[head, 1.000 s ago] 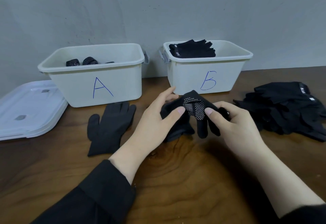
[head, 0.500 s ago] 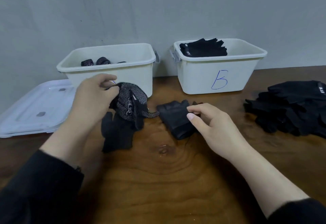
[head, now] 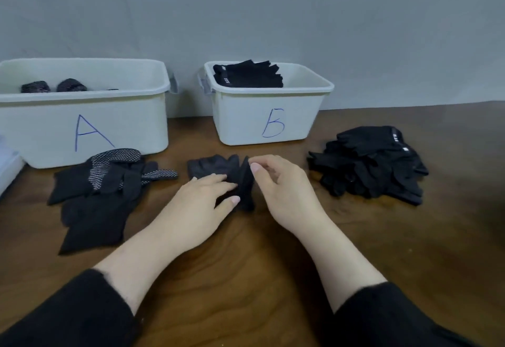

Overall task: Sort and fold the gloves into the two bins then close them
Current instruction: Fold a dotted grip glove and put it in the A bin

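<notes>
White bin A (head: 131, 133) at 10 o'clock, blue handwritten "A" on its front; rolled black gloves with grey-white dots (head: 68, 85) inside. White bin B (head: 306, 117) at 12 o'clock, blue "B"; plain black folded gloves (head: 248, 74) with a small white tag inside. Dotted glove (head: 114, 166) at 9 o'clock: black, white dot grid on palm and finger, lying on plain black gloves (head: 93, 218). Centre glove (head: 216, 166) plain black. Pile of gloves (head: 369, 166) at 3 o'clock black, small white labels. Table (head: 246, 278) dark brown wood grain. Wall (head: 246, 13) grey. Sleeves (head: 82, 311) black. Lid (head: 8, 166) at 9 o'clock, whitish.
</notes>
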Tool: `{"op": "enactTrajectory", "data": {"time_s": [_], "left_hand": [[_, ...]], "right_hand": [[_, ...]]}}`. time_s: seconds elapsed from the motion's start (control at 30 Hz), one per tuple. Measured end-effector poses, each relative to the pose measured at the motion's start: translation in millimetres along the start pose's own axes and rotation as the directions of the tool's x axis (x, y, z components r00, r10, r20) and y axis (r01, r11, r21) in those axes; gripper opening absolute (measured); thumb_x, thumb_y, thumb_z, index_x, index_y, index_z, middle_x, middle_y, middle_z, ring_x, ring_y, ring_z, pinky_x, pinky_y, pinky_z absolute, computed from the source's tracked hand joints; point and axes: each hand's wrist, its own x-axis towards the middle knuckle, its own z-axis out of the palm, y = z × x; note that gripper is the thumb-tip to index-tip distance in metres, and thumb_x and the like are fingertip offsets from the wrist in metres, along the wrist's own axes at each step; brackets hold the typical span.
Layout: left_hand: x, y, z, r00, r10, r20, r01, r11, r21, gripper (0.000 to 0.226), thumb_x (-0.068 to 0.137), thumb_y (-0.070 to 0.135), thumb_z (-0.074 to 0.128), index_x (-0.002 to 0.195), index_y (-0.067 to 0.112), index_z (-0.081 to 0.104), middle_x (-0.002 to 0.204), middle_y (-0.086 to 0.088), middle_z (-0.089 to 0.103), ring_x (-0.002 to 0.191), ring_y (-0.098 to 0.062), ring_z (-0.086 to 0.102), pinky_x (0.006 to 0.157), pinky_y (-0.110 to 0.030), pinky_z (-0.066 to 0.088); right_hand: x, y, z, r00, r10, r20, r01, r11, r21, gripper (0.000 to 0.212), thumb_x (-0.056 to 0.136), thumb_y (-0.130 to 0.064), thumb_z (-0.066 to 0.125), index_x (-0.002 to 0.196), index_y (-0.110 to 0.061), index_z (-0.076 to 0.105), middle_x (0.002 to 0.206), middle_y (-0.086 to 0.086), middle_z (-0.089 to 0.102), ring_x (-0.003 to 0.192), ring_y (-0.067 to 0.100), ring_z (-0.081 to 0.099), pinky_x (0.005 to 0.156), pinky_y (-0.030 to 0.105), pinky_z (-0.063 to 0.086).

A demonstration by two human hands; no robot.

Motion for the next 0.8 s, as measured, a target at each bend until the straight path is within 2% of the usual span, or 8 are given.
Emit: {"op": "enactTrajectory", "data": {"time_s": [0.1, 0.23, 0.3, 0.37, 0.5, 0.63, 0.73, 0.8], "left_hand": [[7, 4, 4, 0.996, 0.078, 0.038, -0.076, 0.996, -0.055, 0.041, 0.102, 0.044, 0.043, 0.142, 0.034, 0.051, 0.157, 0.013, 0.034, 0.147, -0.005, 0.022, 0.123, -0.029, 0.008], [18, 12, 13, 0.993, 0.119, -0.007, -0.119, 0.993, -0.010, 0.037, 0.102, 0.042, 0.047, 0.136, 0.035, 0.057, 0.154, 0.012, 0.041, 0.145, -0.008, 0.029, 0.124, -0.039, 0.015], [22, 16, 17, 0.992, 0.117, -0.049, -0.116, 0.993, 0.033, 0.037, 0.100, 0.043, 0.049, 0.135, 0.036, 0.058, 0.153, 0.010, 0.043, 0.143, -0.012, 0.035, 0.121, -0.044, 0.022], [24, 20, 20, 0.994, 0.111, -0.023, -0.109, 0.991, 0.082, 0.039, 0.100, 0.046, 0.047, 0.136, 0.037, 0.056, 0.155, 0.010, 0.040, 0.144, -0.012, 0.033, 0.120, -0.044, 0.023], [27, 25, 25, 0.999, 0.049, 0.000, -0.048, 0.990, 0.130, 0.045, 0.100, 0.053, 0.039, 0.142, 0.040, 0.048, 0.159, 0.012, 0.031, 0.148, -0.011, 0.023, 0.122, -0.041, 0.016], [27, 34, 29, 0.999, 0.007, -0.047, 0.000, 0.989, 0.147, 0.048, 0.100, 0.057, 0.036, 0.142, 0.040, 0.049, 0.158, 0.011, 0.034, 0.148, -0.010, 0.025, 0.120, -0.041, 0.018], [24, 33, 25, 0.993, 0.011, -0.121, 0.002, 0.994, 0.107, 0.046, 0.099, 0.056, 0.037, 0.137, 0.036, 0.056, 0.151, 0.011, 0.044, 0.143, -0.010, 0.033, 0.118, -0.041, 0.022], [22, 30, 17, 0.979, 0.029, -0.201, -0.022, 0.999, 0.035, 0.039, 0.100, 0.049, 0.042, 0.130, 0.031, 0.061, 0.141, 0.010, 0.055, 0.135, -0.012, 0.043, 0.113, -0.041, 0.028]], "right_hand": [[2, 4, -11, 0.999, 0.037, -0.034, -0.036, 0.999, 0.013, 0.024, 0.105, -0.034, 0.050, 0.121, -0.028, 0.068, 0.112, -0.016, 0.068, 0.105, 0.001, 0.061, 0.093, 0.022, 0.051], [3, 6, -17, 0.997, 0.067, -0.037, -0.066, 0.998, 0.011, 0.024, 0.106, -0.034, 0.048, 0.119, -0.029, 0.068, 0.110, -0.017, 0.069, 0.103, -0.001, 0.061, 0.089, 0.019, 0.051], [3, 7, -18, 0.996, 0.077, -0.049, -0.075, 0.997, 0.034, 0.025, 0.105, -0.034, 0.049, 0.118, -0.028, 0.069, 0.109, -0.016, 0.070, 0.103, -0.001, 0.062, 0.090, 0.021, 0.051], [3, 7, -21, 0.994, 0.093, -0.065, -0.089, 0.994, 0.056, 0.024, 0.105, -0.034, 0.049, 0.117, -0.028, 0.069, 0.108, -0.015, 0.070, 0.103, 0.000, 0.062, 0.090, 0.022, 0.051], [5, 11, -29, 0.991, 0.097, -0.096, -0.094, 0.995, 0.040, 0.025, 0.105, -0.035, 0.049, 0.117, -0.028, 0.069, 0.107, -0.016, 0.070, 0.101, -0.003, 0.060, 0.084, 0.013, 0.046], [6, 22, -39, 0.978, 0.078, -0.192, -0.078, 0.997, 0.009, 0.025, 0.104, -0.035, 0.051, 0.121, -0.027, 0.068, 0.110, -0.018, 0.067, 0.101, -0.006, 0.058, 0.082, 0.007, 0.042], [9, 33, -68, 0.930, -0.032, -0.365, -0.012, 0.993, -0.117, 0.023, 0.102, -0.026, 0.057, 0.118, -0.017, 0.071, 0.110, -0.009, 0.067, 0.100, 0.001, 0.059, 0.089, 0.015, 0.045], [17, 46, -100, 0.901, -0.065, -0.429, -0.049, 0.967, -0.250, 0.022, 0.101, -0.024, 0.057, 0.117, -0.016, 0.071, 0.114, -0.006, 0.065, 0.107, 0.008, 0.058, 0.098, 0.025, 0.046]]}}
